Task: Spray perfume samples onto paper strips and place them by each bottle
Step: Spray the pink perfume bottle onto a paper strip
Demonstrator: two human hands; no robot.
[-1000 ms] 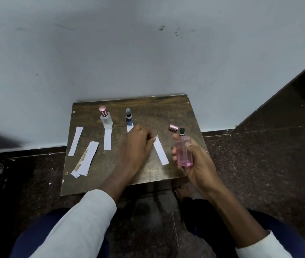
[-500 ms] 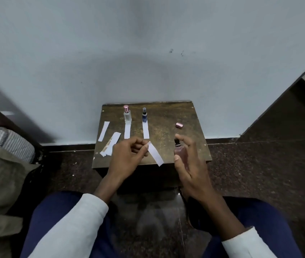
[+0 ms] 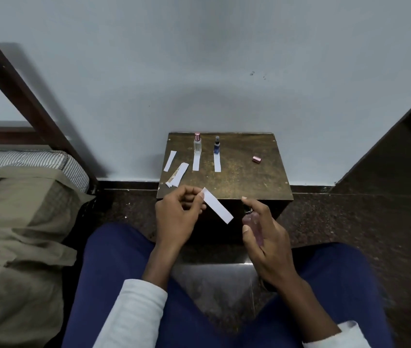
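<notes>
White paper strip (image 3: 218, 206) is pinched at one end by the left hand (image 3: 178, 217). Just to its right, the right hand (image 3: 266, 237) grips a pink bottle (image 3: 253, 227) with pink liquid inside. Past both hands, two small bottles (image 3: 197, 144) stand on the tabletop (image 3: 244, 177), each touching a strip.

Three perfume bottles (image 3: 197, 144) (image 3: 216, 146) (image 3: 252, 228), five paper strips (image 3: 218, 208) (image 3: 170, 160) (image 3: 196, 162) (image 3: 217, 163) (image 3: 178, 175), one loose cap (image 3: 256, 159).
</notes>
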